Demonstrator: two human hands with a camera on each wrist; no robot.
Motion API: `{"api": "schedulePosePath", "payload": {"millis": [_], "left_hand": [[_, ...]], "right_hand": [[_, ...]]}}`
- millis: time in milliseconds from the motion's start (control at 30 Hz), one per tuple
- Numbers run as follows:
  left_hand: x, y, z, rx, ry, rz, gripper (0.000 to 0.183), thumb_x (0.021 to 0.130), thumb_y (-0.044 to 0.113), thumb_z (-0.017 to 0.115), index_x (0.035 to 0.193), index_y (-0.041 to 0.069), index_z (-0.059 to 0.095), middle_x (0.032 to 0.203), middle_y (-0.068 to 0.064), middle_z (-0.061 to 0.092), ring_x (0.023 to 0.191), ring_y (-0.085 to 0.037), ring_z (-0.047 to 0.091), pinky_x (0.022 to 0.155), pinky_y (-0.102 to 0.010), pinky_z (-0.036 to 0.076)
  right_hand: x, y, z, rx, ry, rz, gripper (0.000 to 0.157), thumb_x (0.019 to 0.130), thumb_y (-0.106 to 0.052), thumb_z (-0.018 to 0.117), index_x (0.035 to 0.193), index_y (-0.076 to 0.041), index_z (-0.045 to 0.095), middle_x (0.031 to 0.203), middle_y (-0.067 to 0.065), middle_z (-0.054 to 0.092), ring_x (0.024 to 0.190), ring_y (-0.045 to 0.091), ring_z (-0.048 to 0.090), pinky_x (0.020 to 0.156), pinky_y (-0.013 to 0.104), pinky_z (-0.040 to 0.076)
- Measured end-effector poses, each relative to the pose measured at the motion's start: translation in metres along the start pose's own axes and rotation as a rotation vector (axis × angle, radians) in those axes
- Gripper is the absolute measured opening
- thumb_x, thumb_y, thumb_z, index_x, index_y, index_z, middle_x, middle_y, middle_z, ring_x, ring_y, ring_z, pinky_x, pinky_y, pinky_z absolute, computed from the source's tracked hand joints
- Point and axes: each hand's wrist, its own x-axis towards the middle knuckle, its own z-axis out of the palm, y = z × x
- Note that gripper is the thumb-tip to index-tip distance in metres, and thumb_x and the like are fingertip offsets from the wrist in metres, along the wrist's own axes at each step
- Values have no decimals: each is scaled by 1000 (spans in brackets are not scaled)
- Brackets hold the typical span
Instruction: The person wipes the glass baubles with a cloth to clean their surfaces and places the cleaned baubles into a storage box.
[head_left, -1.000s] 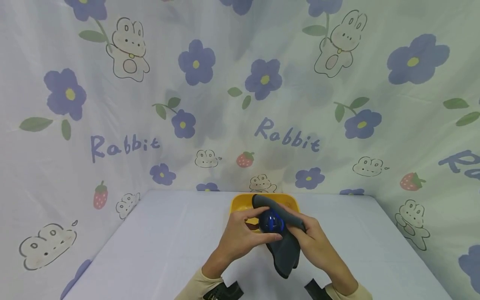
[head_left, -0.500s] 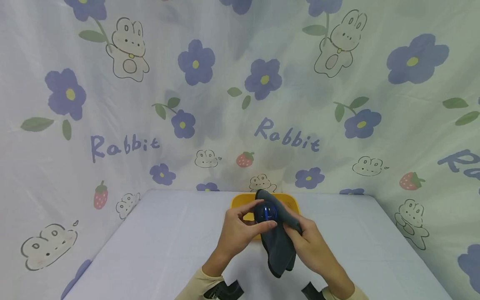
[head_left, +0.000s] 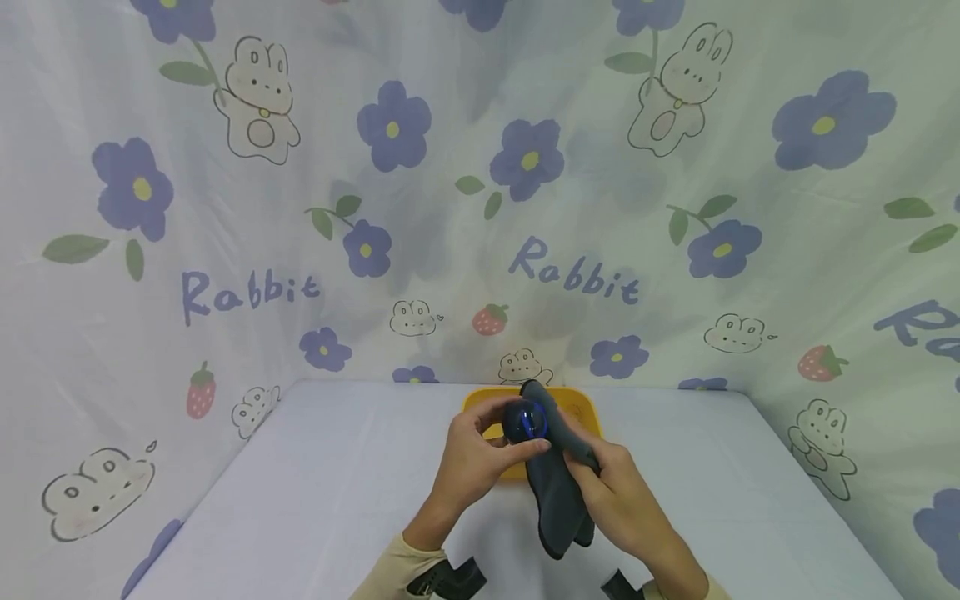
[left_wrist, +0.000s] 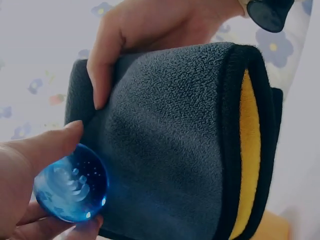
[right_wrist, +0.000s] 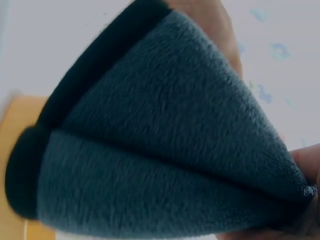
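Note:
My left hand (head_left: 472,458) pinches a clear blue glass ball (left_wrist: 72,182) between thumb and fingers; a pale engraved figure and small dots show inside it. In my right hand (head_left: 618,496) is a folded grey cloth (left_wrist: 165,125) with black edging and a yellow inner side, gripped between thumb and fingers. The cloth lies right up against the right side of the ball and hangs down below it. In the right wrist view the grey cloth (right_wrist: 165,120) fills most of the picture and hides the ball.
Behind the hands a yellow tray (head_left: 588,408) stands on the white table (head_left: 360,467), partly hidden by them. A white curtain (head_left: 450,208) printed with flowers and rabbits hangs around the table's back and sides.
Both hands have moved slightly left and up with the ball and the cloth. The ball has turned a little in the left fingers, and the cloth's lower end has swung left.

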Motion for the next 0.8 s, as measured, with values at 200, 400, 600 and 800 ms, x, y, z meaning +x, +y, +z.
{"api": "schedulePosePath", "payload": {"millis": [200, 400, 600, 800], "left_hand": [[0, -4, 1, 68, -12, 2, 51, 76, 31, 93, 123, 20, 74, 115, 0, 76, 106, -17, 71, 95, -41, 62], [0, -8, 3, 99, -57, 13, 54, 77, 29, 93, 125, 11, 75, 116, -6, 78, 104, -19, 75, 90, -33, 64], [-2, -7, 3, 121, -106, 44, 55, 77, 32, 92, 126, 13, 75, 121, -4, 77, 106, -20, 75, 86, -34, 65], [-4, -3, 4, 142, -165, 90, 57, 77, 34, 92, 128, 17, 74, 123, 2, 77, 103, -14, 75, 81, -26, 65]], "right_hand": [[-2, -2, 0, -46, 33, -38, 48, 108, -8, 49, 156, -11, 46, 152, 16, 56, 129, 28, 62, 101, 40, 58], [-3, 0, 5, -79, 20, -121, 51, 105, 1, 49, 155, -9, 47, 161, 16, 46, 141, 38, 52, 103, 47, 56], [-1, 2, 8, -167, 18, -170, 52, 100, 7, 53, 150, -7, 54, 163, 11, 44, 148, 33, 45, 113, 27, 46], [0, 4, 6, -173, 5, -183, 52, 101, 7, 51, 150, -8, 54, 164, 10, 43, 148, 34, 45, 113, 11, 34]]}}
